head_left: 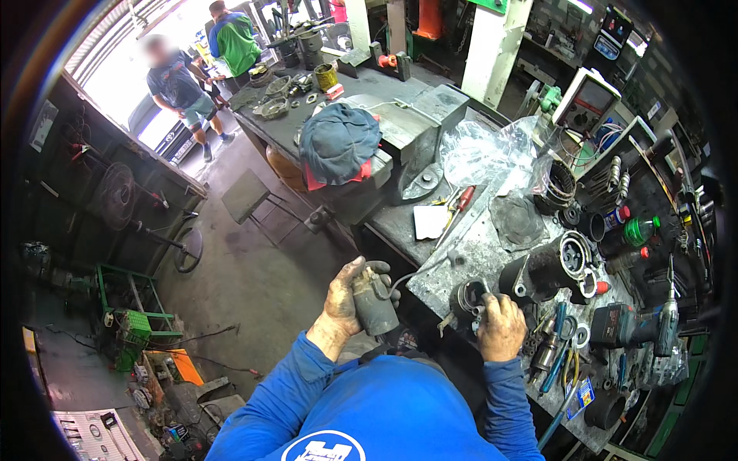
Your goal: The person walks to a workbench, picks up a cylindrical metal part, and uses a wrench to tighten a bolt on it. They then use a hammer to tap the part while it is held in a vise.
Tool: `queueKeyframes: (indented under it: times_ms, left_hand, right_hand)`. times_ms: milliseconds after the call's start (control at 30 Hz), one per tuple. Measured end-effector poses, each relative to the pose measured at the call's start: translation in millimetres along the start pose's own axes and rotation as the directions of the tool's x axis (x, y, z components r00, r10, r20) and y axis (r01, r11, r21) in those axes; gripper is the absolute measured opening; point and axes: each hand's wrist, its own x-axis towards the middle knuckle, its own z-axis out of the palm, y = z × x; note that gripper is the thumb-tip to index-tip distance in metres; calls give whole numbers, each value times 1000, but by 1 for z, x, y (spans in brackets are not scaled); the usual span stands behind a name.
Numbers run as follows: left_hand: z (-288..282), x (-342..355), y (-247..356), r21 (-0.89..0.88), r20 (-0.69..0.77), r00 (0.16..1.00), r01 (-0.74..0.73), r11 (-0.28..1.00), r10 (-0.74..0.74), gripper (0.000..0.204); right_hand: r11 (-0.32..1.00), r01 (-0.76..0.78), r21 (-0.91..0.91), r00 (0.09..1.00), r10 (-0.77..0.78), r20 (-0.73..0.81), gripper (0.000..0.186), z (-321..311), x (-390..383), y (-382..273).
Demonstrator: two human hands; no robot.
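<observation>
My left hand (344,303) is closed around a dark metal cylinder (375,313), held upright just off the front edge of the metal bench (430,287). A thin cable (419,274) runs from near the cylinder's top toward the bench. My right hand (498,329) has curled fingers at a round black part (466,296) on the bench; what they grip is partly hidden. Right of that lie a large cylindrical housing (542,269), pliers, rings (580,335) and a cordless power tool (616,328). A red-handled screwdriver (465,198) rests farther back.
Two people (175,88) (233,42) stand by the doorway at back left, one face blurred. A folding stool (244,201) stands left of the far workbench (265,127), which holds a dark cloth (338,142). Clear plastic bags (492,154) cover the back right. Metal frames (134,300) are at left.
</observation>
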Motion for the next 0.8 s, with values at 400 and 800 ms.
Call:
queueKeyframes:
  times_ms: [400,800]
  left_hand:
    - [-25,15,104,55,241,819,523,850,-520,85]
    - [-65,19,294,92,88,909,399,912,-407,80]
  right_hand:
    - [972,-43,-229,978,88,191,9,67,89,-10]
    - [949,-315,20,932,313,-181,28,25,191,-110]
